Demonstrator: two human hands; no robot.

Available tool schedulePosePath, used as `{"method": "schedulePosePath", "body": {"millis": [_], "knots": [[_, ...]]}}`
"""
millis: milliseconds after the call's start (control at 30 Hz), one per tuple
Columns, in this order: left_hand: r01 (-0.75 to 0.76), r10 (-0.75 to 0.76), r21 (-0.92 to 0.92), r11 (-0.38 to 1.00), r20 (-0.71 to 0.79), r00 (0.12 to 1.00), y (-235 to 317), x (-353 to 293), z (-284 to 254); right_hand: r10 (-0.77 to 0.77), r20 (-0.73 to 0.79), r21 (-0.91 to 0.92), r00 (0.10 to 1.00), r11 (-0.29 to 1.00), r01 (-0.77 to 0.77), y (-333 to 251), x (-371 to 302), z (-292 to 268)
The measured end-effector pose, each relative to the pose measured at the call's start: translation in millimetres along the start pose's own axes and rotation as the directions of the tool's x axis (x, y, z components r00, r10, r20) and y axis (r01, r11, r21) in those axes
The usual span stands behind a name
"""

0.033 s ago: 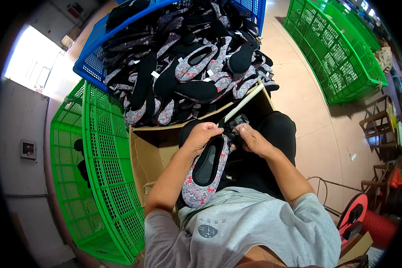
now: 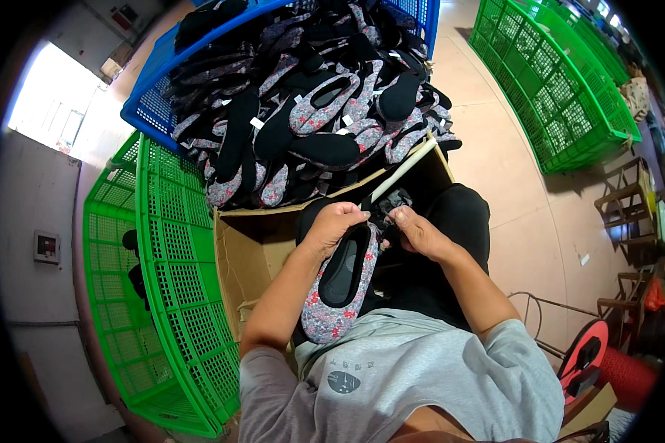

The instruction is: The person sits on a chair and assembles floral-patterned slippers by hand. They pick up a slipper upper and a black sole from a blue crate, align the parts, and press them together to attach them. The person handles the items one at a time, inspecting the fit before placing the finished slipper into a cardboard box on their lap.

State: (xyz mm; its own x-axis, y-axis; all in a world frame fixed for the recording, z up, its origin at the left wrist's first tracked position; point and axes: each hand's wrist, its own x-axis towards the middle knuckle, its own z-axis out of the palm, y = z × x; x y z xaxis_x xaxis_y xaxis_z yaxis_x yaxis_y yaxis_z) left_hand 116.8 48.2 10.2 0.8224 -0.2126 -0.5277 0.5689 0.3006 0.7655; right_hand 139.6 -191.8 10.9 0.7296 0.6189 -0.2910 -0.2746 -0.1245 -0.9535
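Note:
A grey slipper with a red floral pattern and a black lining (image 2: 330, 317) lies over my lap, its rounded toe toward my body. My left hand (image 2: 336, 227) is closed in a pinch on its heel end. Just to the right, my right hand (image 2: 419, 230) is closed, thumb against fingers, at a bunch of dark fabric (image 2: 397, 199) by the heel. Whether that fabric belongs to the slipper is hidden. A pale rod (image 2: 405, 169) slants up from between the hands to the edge of a cardboard box (image 2: 233, 255).
A blue crate (image 2: 144, 111) ahead overflows with a heap of similar slippers (image 2: 321, 118). Green crates stand at left (image 2: 188, 295) and far right (image 2: 547, 96). Wooden stools (image 2: 628, 196) are at the right, and a red and black round object (image 2: 585, 354) sits near my right elbow.

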Motion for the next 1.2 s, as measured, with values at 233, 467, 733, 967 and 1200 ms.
{"method": "schedulePosePath", "body": {"millis": [233, 467, 733, 967, 1200], "knots": [[0.025, -0.025, 0.017, 1.000, -0.013, 1.000, 4, 0, 3, 0.144, 0.217, 0.114, 0.966, 0.979, -0.171, -9, 1, 0], [0.059, -0.059, 0.070, 0.996, -0.011, 0.998, 8, 1, 6, 0.180, 0.216, 0.062, 0.960, 0.978, -0.197, -11, 4, 0], [0.046, -0.044, 0.154, 0.987, -0.017, 0.999, 3, 9, 2, 0.144, 0.223, 0.004, 0.964, 0.989, -0.149, -7, 8, 1], [0.034, -0.036, 0.171, 0.985, 0.009, 0.999, 2, 11, -1, 0.085, 0.191, -0.151, 0.978, 0.987, -0.056, 2, 9, -1], [0.040, -0.035, 0.206, 0.978, -0.030, 0.999, -1, 10, 4, 0.087, 0.131, -0.165, 0.988, 0.984, -0.064, -2, 10, 4]]}}
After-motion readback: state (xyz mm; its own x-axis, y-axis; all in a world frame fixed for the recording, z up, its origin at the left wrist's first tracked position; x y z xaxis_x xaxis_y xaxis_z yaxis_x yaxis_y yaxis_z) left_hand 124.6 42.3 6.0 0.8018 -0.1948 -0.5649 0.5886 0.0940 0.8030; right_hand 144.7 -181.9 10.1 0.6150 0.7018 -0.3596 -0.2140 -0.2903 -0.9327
